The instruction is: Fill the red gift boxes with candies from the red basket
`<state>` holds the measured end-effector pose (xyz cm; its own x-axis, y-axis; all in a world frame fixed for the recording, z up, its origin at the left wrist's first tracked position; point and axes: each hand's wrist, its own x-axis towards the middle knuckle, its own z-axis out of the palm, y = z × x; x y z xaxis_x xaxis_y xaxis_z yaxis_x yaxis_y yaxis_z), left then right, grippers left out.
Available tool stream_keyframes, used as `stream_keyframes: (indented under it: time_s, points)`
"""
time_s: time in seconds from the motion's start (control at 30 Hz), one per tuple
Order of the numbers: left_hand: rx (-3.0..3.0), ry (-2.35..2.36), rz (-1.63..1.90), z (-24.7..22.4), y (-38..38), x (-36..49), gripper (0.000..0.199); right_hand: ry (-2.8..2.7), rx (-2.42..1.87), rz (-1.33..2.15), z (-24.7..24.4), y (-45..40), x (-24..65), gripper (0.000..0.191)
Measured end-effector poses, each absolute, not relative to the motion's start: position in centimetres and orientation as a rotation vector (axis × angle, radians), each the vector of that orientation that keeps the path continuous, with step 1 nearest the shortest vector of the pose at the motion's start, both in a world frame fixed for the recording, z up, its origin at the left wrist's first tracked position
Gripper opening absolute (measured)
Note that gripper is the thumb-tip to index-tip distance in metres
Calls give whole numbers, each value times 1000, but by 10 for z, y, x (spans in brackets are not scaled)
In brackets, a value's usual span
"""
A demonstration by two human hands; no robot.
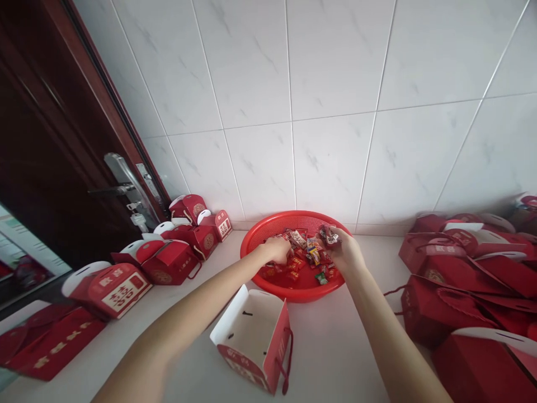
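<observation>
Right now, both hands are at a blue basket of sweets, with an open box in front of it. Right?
No: the head view shows that the basket is red. The left hand and right hand are at its sweets, with the open box in front.

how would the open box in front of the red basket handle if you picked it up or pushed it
The open box is probably light and fairly bendy, as it looks thin and card-like. Its flat-sided shape makes rolling unlikely. The cord handle would likely flop, since it droops slackly.
</observation>
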<state>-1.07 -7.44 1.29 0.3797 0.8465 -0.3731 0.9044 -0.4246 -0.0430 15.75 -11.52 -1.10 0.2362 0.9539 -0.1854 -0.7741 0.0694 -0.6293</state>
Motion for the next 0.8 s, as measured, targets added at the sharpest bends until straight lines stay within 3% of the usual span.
stream_keyframes:
  time_s: [0.27, 0.47, 0.63, 0.8]
  points:
    - [2532, 1672, -646, 13, -64, -11, 28, -329, -743, 1340, -13, -114, 160, 10]
    - [2665, 1463, -454, 5, -62, -15, 23, -358, -760, 1325, -14, -114, 159, 9]
    - [2748, 1260, -316, -3, -58, -15, 37, -384, -769, 1316, -12, -118, 158, 8]
    - [2732, 1365, -338, -7, -56, -14, 32, -387, -774, 1309, -10, -119, 156, 8]
